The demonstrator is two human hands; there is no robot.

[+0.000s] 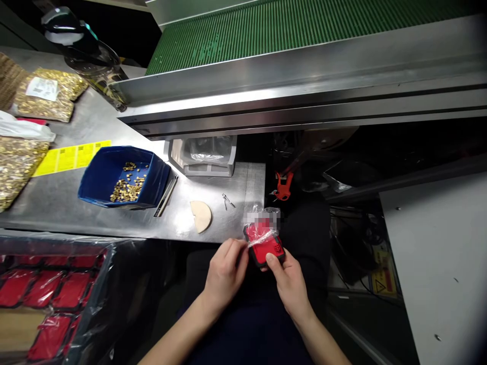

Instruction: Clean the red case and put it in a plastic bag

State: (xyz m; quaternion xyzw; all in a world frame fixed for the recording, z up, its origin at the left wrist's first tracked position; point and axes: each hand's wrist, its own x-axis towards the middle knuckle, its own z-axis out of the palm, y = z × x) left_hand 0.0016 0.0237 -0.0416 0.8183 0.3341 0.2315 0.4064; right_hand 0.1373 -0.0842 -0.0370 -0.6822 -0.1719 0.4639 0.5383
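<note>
A small red and black device (pixel 266 248) sits half inside a clear plastic bag (pixel 262 219), held over my lap just off the metal table's (pixel 76 203) front edge. My right hand (pixel 291 281) grips the device from below, thumb on its lower face. My left hand (pixel 225 271) pinches the bag's edge at the device's left side. Both hands are closed on it.
A blue bin (pixel 152 177) with small brass parts, a half-round wooden piece (pixel 201 215), tweezers (pixel 227 201) and bags of brass parts (pixel 47 94) lie on the table. A box of bagged red devices (pixel 45 294) stands at lower left. A green conveyor (pixel 289 25) runs behind.
</note>
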